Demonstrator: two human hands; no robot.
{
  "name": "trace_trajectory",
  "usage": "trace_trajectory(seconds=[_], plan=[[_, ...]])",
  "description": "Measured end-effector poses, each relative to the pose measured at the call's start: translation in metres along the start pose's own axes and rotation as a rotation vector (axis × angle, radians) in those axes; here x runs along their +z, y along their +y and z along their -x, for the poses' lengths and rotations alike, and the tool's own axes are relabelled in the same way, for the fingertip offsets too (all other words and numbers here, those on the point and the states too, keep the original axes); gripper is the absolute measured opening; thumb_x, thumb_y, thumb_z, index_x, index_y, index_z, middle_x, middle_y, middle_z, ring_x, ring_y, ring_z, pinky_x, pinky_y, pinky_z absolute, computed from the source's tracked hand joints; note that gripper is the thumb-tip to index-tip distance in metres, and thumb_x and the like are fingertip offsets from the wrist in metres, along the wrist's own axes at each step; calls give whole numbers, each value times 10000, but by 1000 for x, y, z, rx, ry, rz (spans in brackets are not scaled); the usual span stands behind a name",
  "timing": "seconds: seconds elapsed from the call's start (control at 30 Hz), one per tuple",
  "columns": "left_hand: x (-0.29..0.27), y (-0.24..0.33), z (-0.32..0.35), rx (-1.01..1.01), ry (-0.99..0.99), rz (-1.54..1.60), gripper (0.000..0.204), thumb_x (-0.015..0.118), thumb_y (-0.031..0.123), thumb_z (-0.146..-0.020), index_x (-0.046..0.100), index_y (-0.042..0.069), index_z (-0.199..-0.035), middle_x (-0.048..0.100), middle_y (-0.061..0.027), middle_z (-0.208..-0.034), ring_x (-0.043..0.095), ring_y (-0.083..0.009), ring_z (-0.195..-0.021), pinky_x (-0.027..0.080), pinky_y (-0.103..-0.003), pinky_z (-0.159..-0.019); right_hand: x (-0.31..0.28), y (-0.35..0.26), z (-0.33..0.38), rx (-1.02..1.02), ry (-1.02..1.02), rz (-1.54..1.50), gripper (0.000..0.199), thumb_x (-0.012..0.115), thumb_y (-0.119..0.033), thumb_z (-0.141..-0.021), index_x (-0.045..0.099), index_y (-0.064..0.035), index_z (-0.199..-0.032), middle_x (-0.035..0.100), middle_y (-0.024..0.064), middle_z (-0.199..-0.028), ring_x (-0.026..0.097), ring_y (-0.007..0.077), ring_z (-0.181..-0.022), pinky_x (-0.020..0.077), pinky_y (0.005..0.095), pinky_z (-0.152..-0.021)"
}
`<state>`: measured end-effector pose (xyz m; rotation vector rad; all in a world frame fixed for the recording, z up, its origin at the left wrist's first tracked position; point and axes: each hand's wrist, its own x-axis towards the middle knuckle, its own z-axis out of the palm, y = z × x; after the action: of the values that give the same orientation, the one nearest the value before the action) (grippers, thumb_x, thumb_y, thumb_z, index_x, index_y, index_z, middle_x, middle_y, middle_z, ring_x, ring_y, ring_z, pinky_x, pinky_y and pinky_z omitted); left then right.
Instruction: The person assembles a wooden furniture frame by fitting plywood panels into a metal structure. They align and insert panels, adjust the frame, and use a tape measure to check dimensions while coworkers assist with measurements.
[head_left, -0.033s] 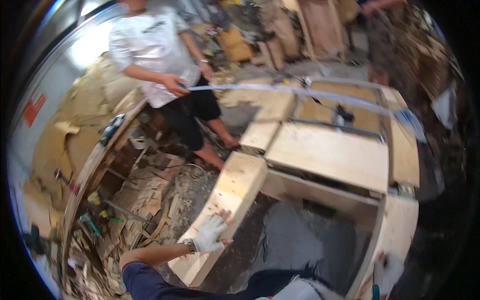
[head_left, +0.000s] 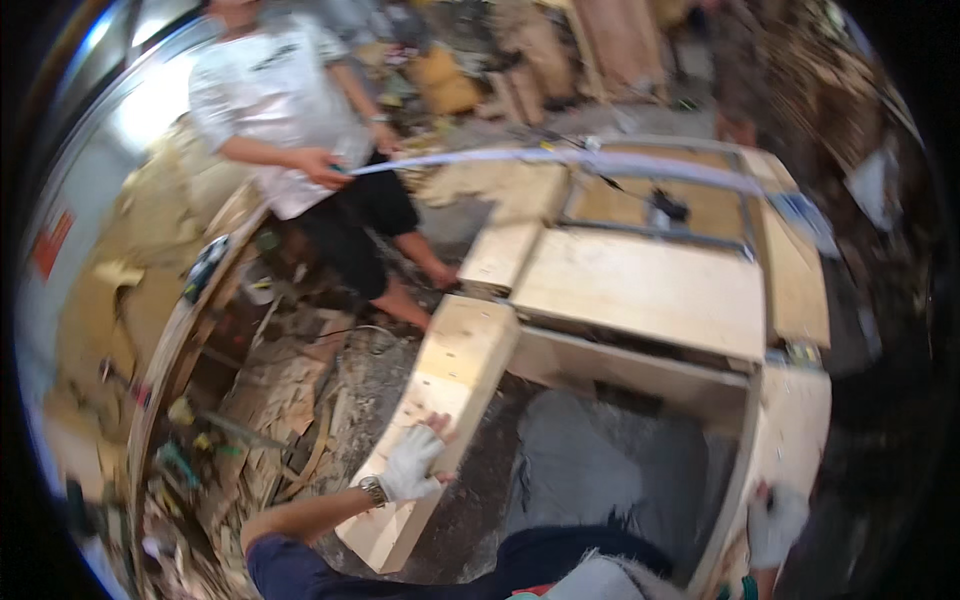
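A big unfinished plywood cabinet frame (head_left: 640,285) lies on the floor in front of me. My left hand (head_left: 410,465), in a white glove with a wristwatch, holds the inner edge of its left side panel (head_left: 455,350). My right hand (head_left: 775,520), also gloved, grips the edge of the right side panel (head_left: 800,400) at the lower right. At the far side, a person in a white shirt (head_left: 275,100) holds a tape measure; its blade (head_left: 560,160) stretches across the cabinet's far end.
Wood scraps and offcuts (head_left: 270,420) litter the floor to the left, beside a curved board (head_left: 165,350). Grey floor (head_left: 590,470) shows inside the frame. Stacked boards (head_left: 600,40) stand at the back. A small dark tool (head_left: 665,210) lies on the far panel.
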<state>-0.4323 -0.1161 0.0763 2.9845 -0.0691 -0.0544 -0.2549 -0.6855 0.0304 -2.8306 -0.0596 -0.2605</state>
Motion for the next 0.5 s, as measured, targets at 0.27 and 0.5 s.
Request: trace_trajectory(seconds=[0.27,0.5], plan=[[2,70,-105,33,330,95,589,796,245,-824,613,9,-1332,647,-153,-1248,592,-346,-1128,452,-446,-982,-28,-14,-11,-66,58,-29,323,705,-290,-875,601,-70,-662,597,188,-680,615,404,-668,468,500,-621],[54,103,-159,435,-5,38,509,793,316,-823,665,44,-1234,669,-102,-1103,604,-301,-1050,441,-431,-878,-20,-17,-10,-100,73,-5,328,708,-299,-874,621,-74,-652,621,168,-673,640,386,-671,488,491,-627]])
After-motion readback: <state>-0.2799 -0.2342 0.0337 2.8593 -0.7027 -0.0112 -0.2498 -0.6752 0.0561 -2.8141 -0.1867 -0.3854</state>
